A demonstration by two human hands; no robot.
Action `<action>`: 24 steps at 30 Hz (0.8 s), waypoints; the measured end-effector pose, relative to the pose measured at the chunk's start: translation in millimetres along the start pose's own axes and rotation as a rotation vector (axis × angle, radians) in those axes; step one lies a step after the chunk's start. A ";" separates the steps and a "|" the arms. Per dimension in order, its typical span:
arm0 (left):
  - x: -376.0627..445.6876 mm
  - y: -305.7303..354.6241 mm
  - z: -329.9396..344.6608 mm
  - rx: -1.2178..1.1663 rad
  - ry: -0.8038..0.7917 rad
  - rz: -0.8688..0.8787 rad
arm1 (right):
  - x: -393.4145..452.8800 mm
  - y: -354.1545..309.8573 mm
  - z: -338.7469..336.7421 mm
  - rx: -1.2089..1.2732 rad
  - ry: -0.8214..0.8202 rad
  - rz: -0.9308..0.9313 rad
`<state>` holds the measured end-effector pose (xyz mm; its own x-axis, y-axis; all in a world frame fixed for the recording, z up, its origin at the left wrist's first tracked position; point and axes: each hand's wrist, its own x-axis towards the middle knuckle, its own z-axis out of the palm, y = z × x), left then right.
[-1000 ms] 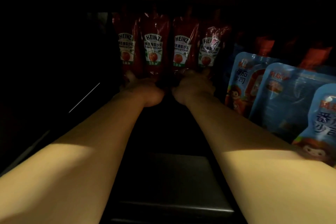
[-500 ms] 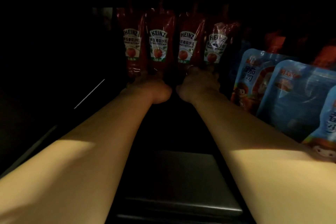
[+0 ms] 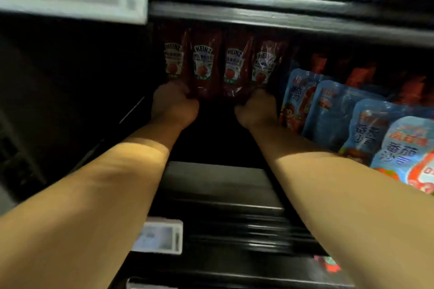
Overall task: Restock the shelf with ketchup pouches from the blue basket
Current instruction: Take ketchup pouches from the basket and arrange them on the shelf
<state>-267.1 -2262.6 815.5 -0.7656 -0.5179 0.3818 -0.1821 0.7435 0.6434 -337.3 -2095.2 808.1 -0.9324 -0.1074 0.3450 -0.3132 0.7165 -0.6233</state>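
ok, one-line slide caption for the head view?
Both hands, left and right, grip the bottoms of four upright ketchup pouches deep on the shelf, beside blue pouches.

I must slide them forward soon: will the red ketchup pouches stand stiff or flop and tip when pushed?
The red ketchup pouches look like soft, crinkled film, so they probably bend. The rightmost one already leans, so tipping seems likely. Both hands, left hand and right hand, hold the bases, which probably steadies the row.

four red ketchup pouches (image 3: 203, 70) stand upright, four blue pouches (image 3: 333, 110) (overlapping) beside them.
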 end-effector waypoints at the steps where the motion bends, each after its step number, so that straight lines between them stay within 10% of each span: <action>1: -7.2 -6.9 -6.4 -0.024 0.020 -0.009 | -8.8 -1.1 -4.2 -0.002 0.030 0.009; 16: -48.4 -34.1 -38.3 -0.391 -0.002 -0.108 | -133.3 -1.1 -66.5 0.252 0.270 0.275; 24: -95.8 -39.3 -59.8 -0.454 -0.116 0.013 | -187.8 14.0 -105.2 0.498 0.042 0.191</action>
<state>-149.7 -2267.5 793.3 -0.8345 -0.4397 0.3321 0.0970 0.4761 0.8740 -147.6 -1992.5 808.4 -0.9764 0.0278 0.2143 -0.1959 0.3053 -0.9319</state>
